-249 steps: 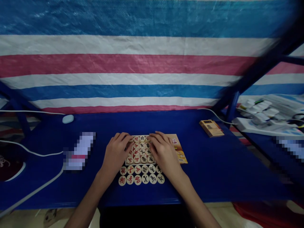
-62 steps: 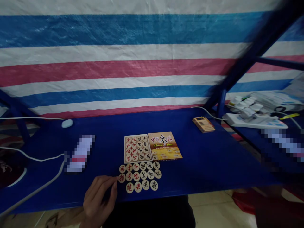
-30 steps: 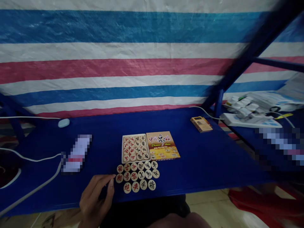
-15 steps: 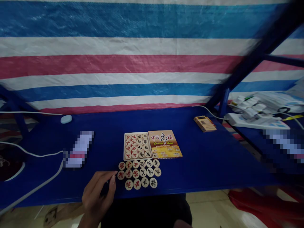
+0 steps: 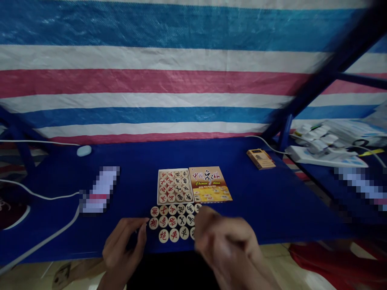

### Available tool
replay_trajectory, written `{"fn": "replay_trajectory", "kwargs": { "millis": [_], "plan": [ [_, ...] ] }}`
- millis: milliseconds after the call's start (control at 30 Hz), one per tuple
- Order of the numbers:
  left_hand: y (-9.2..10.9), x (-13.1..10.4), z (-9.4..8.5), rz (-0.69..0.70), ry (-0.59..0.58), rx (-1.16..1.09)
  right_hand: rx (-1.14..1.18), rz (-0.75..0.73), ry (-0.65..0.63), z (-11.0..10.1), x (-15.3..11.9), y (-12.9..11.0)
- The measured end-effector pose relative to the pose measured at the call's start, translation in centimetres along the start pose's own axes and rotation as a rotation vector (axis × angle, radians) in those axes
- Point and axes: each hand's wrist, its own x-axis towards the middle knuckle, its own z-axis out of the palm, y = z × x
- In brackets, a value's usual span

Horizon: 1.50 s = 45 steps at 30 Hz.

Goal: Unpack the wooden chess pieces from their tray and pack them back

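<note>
Round Chinese chess pieces [image 5: 172,222] with red and black characters lie in rows on the blue table, just below a white tray [image 5: 157,187] filled with more pieces. My left hand [image 5: 123,243] rests at the left end of these rows. Its fingertip is beside a red-marked piece [image 5: 153,223], thumb and index finger apart with nothing between them. My right hand [image 5: 226,241], smeared by motion, is over the right end of the rows and hides some black-marked pieces. Whether it holds anything does not show. A printed Chinese chess box lid [image 5: 210,184] lies against the tray's right side.
On the blue table [image 5: 272,209] are a phone [image 5: 101,189], a pale blue rounded case [image 5: 84,151] and a small brown box [image 5: 261,158]. White cables [image 5: 39,193] cross the left side. A power strip [image 5: 326,156] with plugs stands at right, beside a blue frame post [image 5: 284,131].
My right hand has come up from the bottom edge to the right end of the piece rows. My left hand has barely moved, and the pieces look the same.
</note>
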Motion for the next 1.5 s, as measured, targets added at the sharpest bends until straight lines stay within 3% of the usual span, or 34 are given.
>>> {"fn": "replay_trajectory", "kwargs": {
  "millis": [67, 133, 300, 367, 467, 633, 767, 1133, 1500],
  "plan": [
    [0.0, 0.1, 0.0, 0.007, 0.014, 0.002, 0.013, 0.096, 0.145, -0.5, 2.0, 1.4],
    [0.1, 0.3, -0.1, 0.017, 0.019, -0.004, -0.145, 0.101, 0.211, -1.4, 3.8, 3.3],
    [0.9, 1.6, 0.5, -0.064, -0.032, -0.028, -0.839, -0.156, 0.127, -3.7, 6.9, 7.4],
    [1.3, 2.7, 1.2, -0.115, -0.069, -0.039, -1.062, -0.18, 0.069, -4.1, 7.7, 8.2],
    [1.8, 4.7, 2.3, -0.148, -0.159, 0.024, -1.217, -0.149, 0.005, -4.1, 8.4, 8.7],
    [1.7, 7.7, 4.0, -0.203, -0.335, 0.275, -1.281, -0.142, -0.045, -3.4, 9.2, 9.1],
    [1.5, 8.6, 5.3, -0.187, -0.458, 0.366, -1.328, -0.125, -0.038, -3.0, 9.5, 9.0],
    [0.8, 9.1, 6.3, -0.181, -0.532, 0.351, -1.376, -0.097, -0.02, -2.3, 9.5, 9.2],
    [0.6, 8.4, 6.7, -0.153, -0.515, 0.334, -1.328, -0.119, 0.007, -2.3, 9.1, 10.0]
  ]
}}
